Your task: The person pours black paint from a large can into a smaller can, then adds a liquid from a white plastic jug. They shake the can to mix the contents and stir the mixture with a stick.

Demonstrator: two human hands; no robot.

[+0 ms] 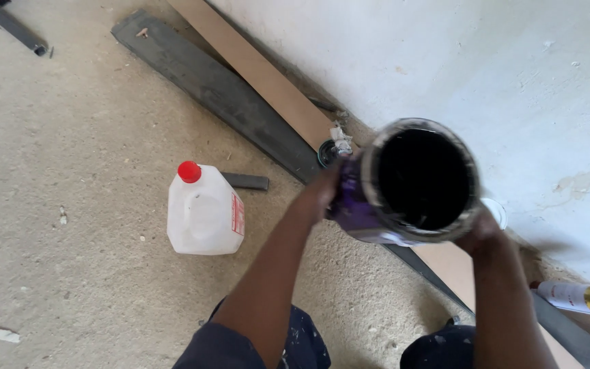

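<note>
An open paint can (421,179) with a purple side and black paint inside is held up in front of me, its mouth facing the camera. My left hand (322,191) grips its left side. My right hand (483,229) supports it from the lower right, mostly hidden behind the rim. Both forearms reach up from the bottom of the view.
A white plastic jug (203,212) with a red cap stands on the concrete floor to the left. A dark plank (220,89) and a brown board (261,72) lie along the white wall. A small round lid (327,152) lies by the plank. A gold-capped spray can (582,298) lies at right.
</note>
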